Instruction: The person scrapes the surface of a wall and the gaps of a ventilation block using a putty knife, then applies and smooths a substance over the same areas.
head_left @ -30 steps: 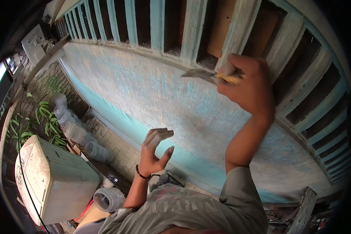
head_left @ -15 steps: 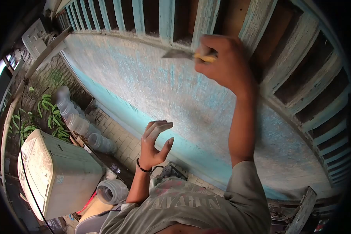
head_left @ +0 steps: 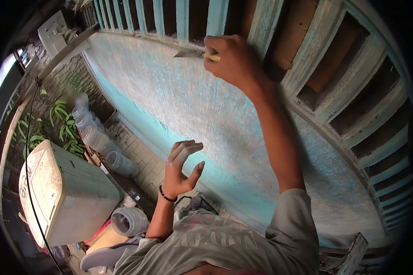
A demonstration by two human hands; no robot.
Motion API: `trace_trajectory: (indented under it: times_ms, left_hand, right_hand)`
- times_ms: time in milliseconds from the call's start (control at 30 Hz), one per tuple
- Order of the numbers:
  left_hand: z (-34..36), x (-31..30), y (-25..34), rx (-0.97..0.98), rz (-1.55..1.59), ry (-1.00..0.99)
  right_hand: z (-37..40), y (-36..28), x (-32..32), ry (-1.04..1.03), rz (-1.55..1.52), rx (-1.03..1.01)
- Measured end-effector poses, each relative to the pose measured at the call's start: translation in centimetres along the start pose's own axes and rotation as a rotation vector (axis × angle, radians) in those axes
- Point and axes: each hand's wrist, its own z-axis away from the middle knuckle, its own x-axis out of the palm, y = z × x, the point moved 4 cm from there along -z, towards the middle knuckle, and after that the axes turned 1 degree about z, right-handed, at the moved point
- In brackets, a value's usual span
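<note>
My right hand (head_left: 231, 59) is closed round the yellow handle of a scraper (head_left: 190, 54). The scraper's flat metal blade points left, lying at the top edge of the worn wall (head_left: 170, 87), just under the wooden slats (head_left: 217, 20). Patches of pale blue paint and bare grey show on that wall. Lower down, my left hand (head_left: 181, 169) hangs in the air in front of the wall, fingers curved and thumb apart, with nothing in it. A dark bead bracelet (head_left: 167, 195) circles the left wrist.
On the left stands a large off-white plastic bin (head_left: 73, 192). Several clear plastic jars (head_left: 119, 162) line the planted strip beside a brick path (head_left: 147, 167). Another clear jar (head_left: 129, 221) sits near my left arm. A thin dark cable (head_left: 28, 169) crosses the left side.
My right hand has moved left along the wall's top edge with the scraper, and the view has shifted slightly. My left hand keeps the same pose.
</note>
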Motion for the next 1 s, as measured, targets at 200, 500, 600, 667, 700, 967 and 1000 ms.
trace_trajectory:
  times_ms: [200,500,600,667,700,967,1000]
  left_hand:
    - [-0.2,-1.8,0.3,0.0,-0.02,0.045]
    - [-0.5,-1.4,-0.8,-0.016,-0.031,0.041]
    - [-0.8,-0.4,-0.5,0.002,0.0,0.002]
    - [-1.2,-0.1,-0.5,0.015,0.012,-0.009]
    - [-1.2,0.0,-0.5,0.017,0.017,-0.007]
    - [-1.3,1.3,0.7,0.05,0.07,-0.063]
    - [-1.4,1.3,0.7,0.048,0.07,-0.051]
  right_hand:
    - [2.8,-2.2,-9.4,0.065,0.127,0.034]
    - [8.6,-2.6,-15.8,-0.003,0.068,0.201]
    - [9.1,-2.8,-16.5,-0.011,0.092,0.209]
    - [8.8,-2.7,-16.3,-0.03,0.113,0.201]
    - [8.3,-2.4,-15.4,-0.053,0.122,0.192]
    - [6.5,-0.8,-13.3,-0.035,0.101,0.085]
    - [6.3,-0.5,-12.5,-0.052,0.133,0.077]
